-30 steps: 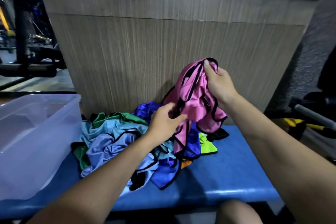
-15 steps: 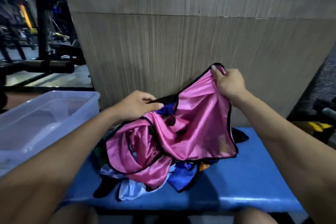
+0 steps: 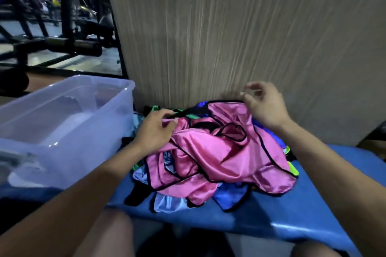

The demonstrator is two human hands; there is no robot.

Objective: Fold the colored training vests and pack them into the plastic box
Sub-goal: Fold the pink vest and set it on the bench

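A pink vest (image 3: 219,152) with black trim lies crumpled on top of a heap of other vests (image 3: 231,196) in blue, light blue and green, on a blue padded bench (image 3: 302,204). My left hand (image 3: 154,131) grips the pink vest's left edge. My right hand (image 3: 263,104) hovers at the vest's far right corner with loosely curled fingers; whether they touch the cloth is blurred. A clear plastic box (image 3: 69,98) stands to the left of the heap and looks empty.
A wood-grain panel (image 3: 240,37) rises directly behind the bench. Dark gym equipment (image 3: 69,44) stands at the far left. My bare knees (image 3: 108,236) show below the bench's front edge.
The pink vest, held up and spread between both hands, has come down onto the heap. My right hand has let go of its top corner. The view has shifted right.
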